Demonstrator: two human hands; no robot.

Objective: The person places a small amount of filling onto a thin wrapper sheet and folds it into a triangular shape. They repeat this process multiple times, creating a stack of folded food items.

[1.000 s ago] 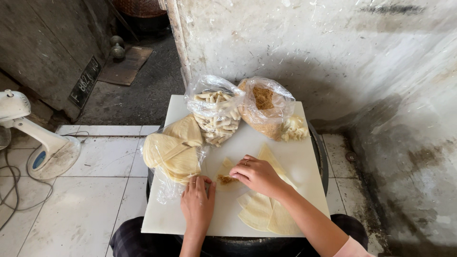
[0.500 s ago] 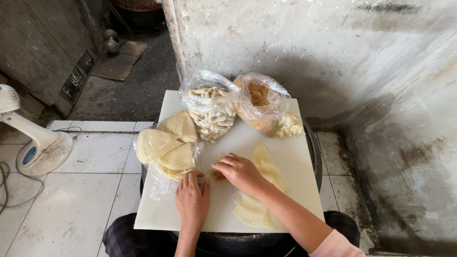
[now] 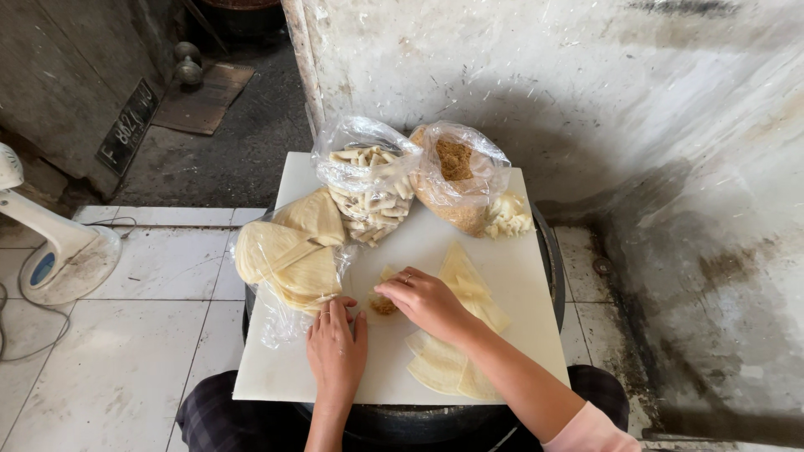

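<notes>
A white board (image 3: 519,276) lies on a round black stand in front of me. My left hand (image 3: 337,351) rests flat on the board, fingertips at a small pale wrapper with brown filling (image 3: 384,301). My right hand (image 3: 425,301) covers that wrapper from the right, its fingers curled down onto it. Under my right forearm lies a spread of pale triangular wrappers (image 3: 461,326). To the left of my hands, a stack of folded wrappers (image 3: 289,255) sits in clear plastic.
Two clear bags stand at the board's far edge: one of rolled pale pieces (image 3: 368,188), one of brown crumb filling (image 3: 456,180), with several finished pieces (image 3: 509,216) beside it. A white fan base (image 3: 59,259) stands on the tiled floor at left. A stained wall rises behind and to the right.
Both hands stay at the small filled wrapper, my right hand's fingers shifting slightly on it. The view has drifted a little; nothing else on the board has moved.
</notes>
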